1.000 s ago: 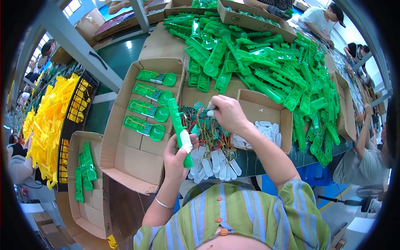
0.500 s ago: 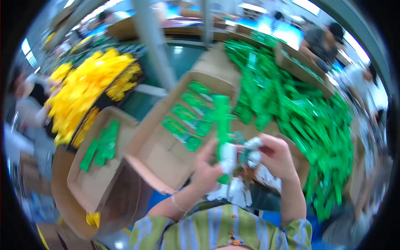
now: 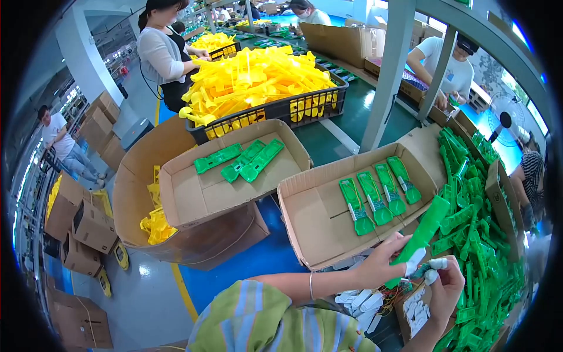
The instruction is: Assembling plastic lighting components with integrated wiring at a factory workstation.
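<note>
My left hand point(image 3: 380, 261) is closed around a long green plastic casing point(image 3: 423, 227), which tilts up to the right. My right hand point(image 3: 447, 286), with white covers on its fingertips, pinches a small dark-green circuit board point(image 3: 420, 271) close to the casing's lower part. Fine wires lie near the board, and their ends are hard to make out. Beyond my left hand, an open cardboard tray point(image 3: 316, 226) holds several green casings point(image 3: 375, 198) in a row, with parts fitted in them. Below my hands lie white flat pieces point(image 3: 365, 302) and loose coloured wires.
A heap of green casings point(image 3: 478, 234) fills the right side. Another cardboard tray point(image 3: 185, 196) with three green casings rests on a large carton point(image 3: 132, 176). Behind stands a black crate point(image 3: 275, 111) of yellow plastic parts. A metal post point(image 3: 388, 76) rises beyond the trays. Co-workers stand farther off.
The view has swung to the left, so trays and hands appear farther right. Both hands still hold the casing and the board close together.
</note>
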Demonstrator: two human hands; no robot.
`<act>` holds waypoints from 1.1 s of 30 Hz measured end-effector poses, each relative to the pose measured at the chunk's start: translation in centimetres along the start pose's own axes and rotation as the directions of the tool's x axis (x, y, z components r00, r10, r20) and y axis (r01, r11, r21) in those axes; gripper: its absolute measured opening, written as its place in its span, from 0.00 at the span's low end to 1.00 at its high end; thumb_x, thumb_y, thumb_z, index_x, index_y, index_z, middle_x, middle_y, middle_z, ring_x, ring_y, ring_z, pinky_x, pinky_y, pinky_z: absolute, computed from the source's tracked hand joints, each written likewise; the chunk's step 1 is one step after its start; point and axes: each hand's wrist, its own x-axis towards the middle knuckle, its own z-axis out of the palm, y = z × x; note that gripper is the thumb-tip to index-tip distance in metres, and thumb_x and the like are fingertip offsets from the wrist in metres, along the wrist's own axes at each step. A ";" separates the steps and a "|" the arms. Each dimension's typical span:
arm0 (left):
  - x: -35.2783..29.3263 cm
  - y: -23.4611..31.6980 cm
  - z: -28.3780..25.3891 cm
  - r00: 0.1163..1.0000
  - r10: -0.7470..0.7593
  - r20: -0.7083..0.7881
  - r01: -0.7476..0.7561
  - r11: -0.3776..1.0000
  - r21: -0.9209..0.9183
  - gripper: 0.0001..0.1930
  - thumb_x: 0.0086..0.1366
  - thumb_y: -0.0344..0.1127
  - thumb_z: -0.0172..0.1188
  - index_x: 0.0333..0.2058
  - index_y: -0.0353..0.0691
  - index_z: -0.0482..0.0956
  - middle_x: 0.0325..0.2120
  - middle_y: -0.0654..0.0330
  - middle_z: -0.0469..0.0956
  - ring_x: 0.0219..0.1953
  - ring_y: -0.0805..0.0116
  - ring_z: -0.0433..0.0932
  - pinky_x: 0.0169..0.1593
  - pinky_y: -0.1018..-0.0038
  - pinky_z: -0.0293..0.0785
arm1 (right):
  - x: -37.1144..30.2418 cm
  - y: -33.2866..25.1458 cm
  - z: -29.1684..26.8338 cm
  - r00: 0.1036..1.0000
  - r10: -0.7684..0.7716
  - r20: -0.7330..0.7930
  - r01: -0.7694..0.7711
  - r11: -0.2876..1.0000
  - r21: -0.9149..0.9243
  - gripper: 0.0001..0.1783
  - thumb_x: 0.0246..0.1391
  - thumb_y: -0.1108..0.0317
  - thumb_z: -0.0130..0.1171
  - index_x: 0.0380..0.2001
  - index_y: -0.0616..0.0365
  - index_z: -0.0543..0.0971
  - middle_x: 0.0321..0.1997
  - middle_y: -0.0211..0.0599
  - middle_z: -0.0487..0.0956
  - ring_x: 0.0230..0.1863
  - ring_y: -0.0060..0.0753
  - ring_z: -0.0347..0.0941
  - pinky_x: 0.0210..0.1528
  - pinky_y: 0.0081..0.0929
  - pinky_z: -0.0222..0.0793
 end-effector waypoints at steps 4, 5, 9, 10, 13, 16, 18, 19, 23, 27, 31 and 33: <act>0.4 -0.1 0.0 0.920 -0.164 0.355 0.358 0.717 -0.598 0.27 0.62 0.33 0.55 0.59 0.34 0.60 0.45 0.63 0.70 0.48 0.74 0.69 0.52 0.75 0.66 | -0.8 -1.2 0.9 0.987 0.151 -0.054 -0.148 0.988 0.049 0.08 0.43 0.83 0.56 0.30 0.66 0.73 0.26 0.27 0.72 0.27 0.15 0.69 0.27 0.13 0.66; 0.3 -0.9 -0.2 0.914 -0.149 0.377 0.380 0.641 -0.667 0.26 0.63 0.34 0.56 0.58 0.35 0.61 0.47 0.64 0.71 0.49 0.75 0.69 0.53 0.76 0.66 | -0.9 -1.7 0.6 0.968 0.251 -0.023 -0.251 0.968 0.014 0.08 0.43 0.82 0.56 0.30 0.64 0.73 0.30 0.27 0.72 0.32 0.18 0.71 0.34 0.16 0.68; 0.0 -1.9 -2.4 0.918 -0.052 0.393 0.380 0.396 -0.836 0.25 0.63 0.34 0.53 0.57 0.34 0.60 0.48 0.53 0.72 0.50 0.60 0.73 0.51 0.62 0.72 | 0.0 -1.5 1.4 0.968 0.249 -0.003 -0.246 0.956 0.158 0.09 0.42 0.84 0.57 0.31 0.65 0.75 0.30 0.30 0.75 0.32 0.18 0.72 0.34 0.17 0.69; -0.2 -1.5 -2.6 0.927 -0.082 0.365 0.366 0.399 -0.841 0.24 0.64 0.36 0.52 0.57 0.34 0.61 0.48 0.53 0.72 0.50 0.59 0.73 0.52 0.62 0.71 | 0.4 -1.9 1.7 0.974 0.227 0.013 -0.227 0.969 0.094 0.09 0.42 0.84 0.58 0.31 0.66 0.75 0.30 0.29 0.75 0.31 0.18 0.73 0.33 0.17 0.69; 0.5 -1.1 -1.4 0.912 -0.137 0.386 0.408 0.393 -0.824 0.23 0.65 0.38 0.50 0.56 0.33 0.62 0.50 0.52 0.71 0.51 0.59 0.72 0.53 0.62 0.69 | 0.1 -1.1 1.4 1.000 0.010 -0.009 -0.011 0.988 -0.153 0.09 0.41 0.79 0.64 0.30 0.65 0.78 0.27 0.34 0.74 0.27 0.19 0.73 0.27 0.17 0.69; 0.6 -1.7 -0.9 0.912 -0.149 0.383 0.408 0.424 -0.809 0.23 0.66 0.38 0.49 0.56 0.32 0.61 0.51 0.52 0.70 0.51 0.60 0.71 0.55 0.63 0.68 | -0.6 -0.2 1.6 0.996 -0.062 -0.060 0.048 0.975 -0.215 0.07 0.41 0.79 0.63 0.28 0.65 0.77 0.26 0.34 0.74 0.24 0.22 0.73 0.23 0.18 0.68; 0.1 -1.9 -0.5 0.914 -0.146 0.378 0.401 0.452 -0.797 0.23 0.66 0.39 0.48 0.57 0.32 0.61 0.51 0.53 0.70 0.52 0.61 0.71 0.56 0.64 0.67 | -0.7 -0.4 1.6 0.992 -0.101 -0.081 0.077 0.964 -0.255 0.07 0.42 0.80 0.62 0.28 0.64 0.77 0.25 0.35 0.73 0.23 0.25 0.73 0.23 0.20 0.67; -0.1 -2.0 -0.3 0.927 -0.138 0.349 0.365 0.549 -0.752 0.24 0.67 0.39 0.48 0.57 0.32 0.61 0.51 0.54 0.70 0.52 0.62 0.71 0.56 0.65 0.66 | -0.8 -0.5 1.7 0.985 -0.149 -0.081 0.119 0.948 -0.296 0.06 0.42 0.80 0.60 0.27 0.64 0.76 0.25 0.36 0.72 0.22 0.29 0.73 0.22 0.22 0.67; -1.2 -2.3 -0.3 0.950 -0.129 0.284 0.295 0.671 -0.681 0.25 0.67 0.41 0.49 0.58 0.33 0.60 0.51 0.57 0.70 0.53 0.65 0.70 0.57 0.67 0.65 | -1.3 0.3 2.4 0.972 -0.200 -0.124 0.153 0.938 -0.311 0.07 0.42 0.81 0.58 0.28 0.63 0.76 0.25 0.38 0.71 0.22 0.35 0.72 0.24 0.25 0.67; -1.2 -2.3 -0.9 0.947 -0.190 0.261 0.321 0.641 -0.697 0.21 0.67 0.40 0.48 0.55 0.35 0.63 0.49 0.57 0.71 0.51 0.65 0.72 0.55 0.67 0.68 | -1.7 0.8 2.9 0.956 -0.280 -0.084 0.230 0.899 -0.372 0.09 0.41 0.83 0.57 0.30 0.63 0.75 0.29 0.39 0.69 0.27 0.39 0.71 0.26 0.28 0.68; -1.2 -1.1 0.2 0.944 -0.227 0.241 0.331 0.625 -0.707 0.19 0.67 0.39 0.48 0.53 0.36 0.66 0.47 0.57 0.72 0.49 0.65 0.73 0.53 0.66 0.69 | -2.4 1.4 3.3 0.901 -0.430 -0.053 0.335 0.768 -0.546 0.13 0.34 0.81 0.58 0.30 0.65 0.75 0.31 0.39 0.68 0.28 0.38 0.70 0.26 0.29 0.69; -1.4 -0.6 0.8 0.957 -0.208 0.200 0.288 0.644 -0.709 0.20 0.67 0.41 0.49 0.53 0.36 0.65 0.47 0.58 0.73 0.49 0.65 0.73 0.53 0.67 0.69 | -2.6 1.3 3.3 0.850 -0.527 0.010 0.398 0.629 -0.668 0.15 0.32 0.76 0.59 0.30 0.66 0.75 0.31 0.38 0.69 0.28 0.34 0.70 0.25 0.26 0.69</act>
